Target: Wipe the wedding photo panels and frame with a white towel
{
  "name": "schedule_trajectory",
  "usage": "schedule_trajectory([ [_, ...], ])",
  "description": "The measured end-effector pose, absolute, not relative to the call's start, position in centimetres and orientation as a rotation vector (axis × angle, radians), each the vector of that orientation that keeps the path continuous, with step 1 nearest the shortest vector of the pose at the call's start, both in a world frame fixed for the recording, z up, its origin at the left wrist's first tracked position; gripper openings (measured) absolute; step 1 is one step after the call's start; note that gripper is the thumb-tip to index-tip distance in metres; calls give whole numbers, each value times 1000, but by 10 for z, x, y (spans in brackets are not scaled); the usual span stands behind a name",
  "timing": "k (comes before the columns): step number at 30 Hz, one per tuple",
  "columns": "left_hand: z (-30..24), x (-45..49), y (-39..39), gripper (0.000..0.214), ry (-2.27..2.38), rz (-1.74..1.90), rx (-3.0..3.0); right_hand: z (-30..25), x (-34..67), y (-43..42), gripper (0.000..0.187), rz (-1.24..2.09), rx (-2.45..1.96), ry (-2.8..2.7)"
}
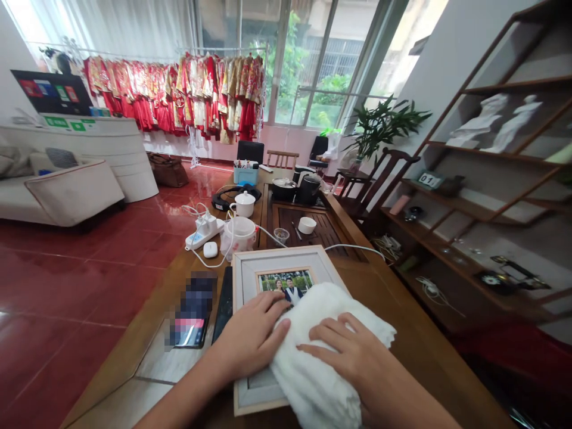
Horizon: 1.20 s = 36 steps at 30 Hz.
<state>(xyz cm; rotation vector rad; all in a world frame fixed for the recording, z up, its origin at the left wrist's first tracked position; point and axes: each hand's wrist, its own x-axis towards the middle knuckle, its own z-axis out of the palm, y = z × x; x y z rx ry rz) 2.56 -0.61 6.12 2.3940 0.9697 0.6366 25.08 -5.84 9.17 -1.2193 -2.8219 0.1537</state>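
Note:
A pale framed photo [250,268] lies flat on the wooden table [402,310] in front of me. A white fluffy cloth [313,357] covers its lower right part. My left hand [250,333] rests flat on the frame's glass, fingers stretched out, touching the cloth's left edge. My right hand [348,351] lies palm down on top of the cloth, fingers spread, pressing it onto the frame.
A phone [192,313] and a dark slim device [223,304] lie left of the frame. Behind it stand a white teapot [239,235], a power strip [203,232], cups and a dark tea tray [313,220]. Wooden shelves [491,202] are on the right, red floor on the left.

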Motion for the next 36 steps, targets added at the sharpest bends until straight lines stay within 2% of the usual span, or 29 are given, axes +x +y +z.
schedule_trajectory([
  [13,61,27,-7,27,958,563,2519,95,272,-28,38,-149,-1362,-2738],
  [21,57,28,-9,26,992,606,2544,98,263,7,42,-180,-1370,-2641],
  [28,55,34,-10,21,1055,703,2553,109,257,-39,17,-2,-1420,-2687],
  [36,54,31,-13,16,982,719,2611,104,246,-17,29,-214,-1545,-2594],
])
